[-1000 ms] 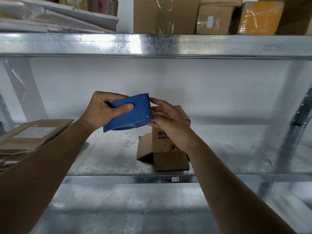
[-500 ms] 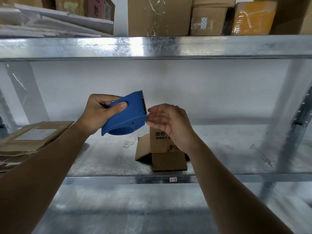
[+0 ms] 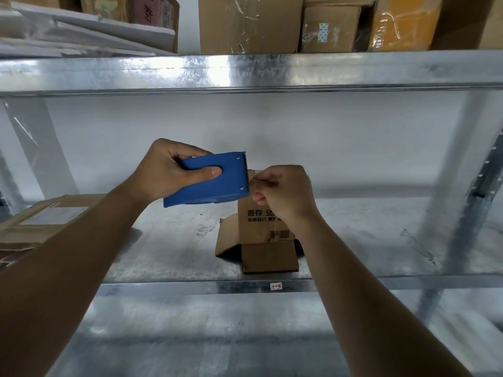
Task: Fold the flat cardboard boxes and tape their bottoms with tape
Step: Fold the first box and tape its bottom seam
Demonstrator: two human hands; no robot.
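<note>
L hand (image 3: 166, 172): I see it gripping blue tape dispenser (image 3: 215, 180).
R hand (image 3: 283, 191): pinching tape end at blade.
Progress: cardboard box (image 3: 261, 227) folded; bottom untaped, I reckon.

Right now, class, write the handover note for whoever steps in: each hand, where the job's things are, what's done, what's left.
Left hand grips the blue tape dispenser, held above the shelf.
Right hand pinches at the dispenser's toothed edge, seemingly picking up the tape end; the tape itself is too faint to confirm.
Small cardboard box stands on the shelf, near flaps splayed open.
Flat cardboard stack lies at the left.
Done: one box folded up.
Left: tape it, as no tape shows on the box yet, then fold the flat ones.
</note>
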